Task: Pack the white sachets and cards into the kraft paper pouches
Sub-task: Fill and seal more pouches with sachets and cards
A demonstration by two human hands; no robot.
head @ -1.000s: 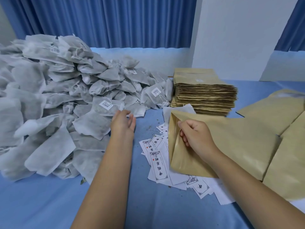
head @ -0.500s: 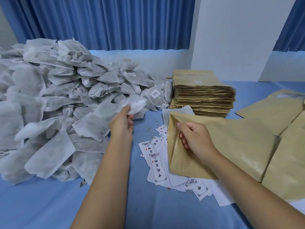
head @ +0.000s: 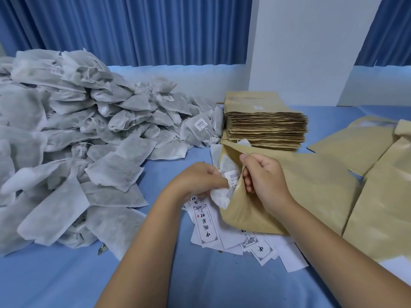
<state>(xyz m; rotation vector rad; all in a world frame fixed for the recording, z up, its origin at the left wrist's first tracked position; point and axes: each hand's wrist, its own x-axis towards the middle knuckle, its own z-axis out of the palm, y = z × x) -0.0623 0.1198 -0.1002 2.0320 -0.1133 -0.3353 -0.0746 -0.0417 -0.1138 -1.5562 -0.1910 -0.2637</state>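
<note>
Now the white sachet (head: 219, 196) sits at the mouth of the open kraft pouch (head: 311, 192), partly inside it, with a small printed label facing up. The left hand (head: 198, 181) grips this sachet from the left side, its fingers curled round the crumpled end. The right hand (head: 264, 181) pinches the upper lip of the pouch and lifts it, so that the mouth stands open toward the left. The pouch lies on the blue table cloth (head: 200, 281), and its lower edge covers some of the cards (head: 206, 227). These are white slips with black framed characters, scattered under and in front of both hands. Just behind the pouch stands a tall stack of flat pouches (head: 264, 125). At the left a big pile of sachets (head: 66, 141) covers the table and reaches up to the stack. At the right, more kraft pouches (head: 382, 207) lie overlapping, just beside the open one; I cannot tell if they are filled. Behind the table hangs a blue curtain (head: 133, 30), and a white panel (head: 311, 41) stands at the back right.
</note>
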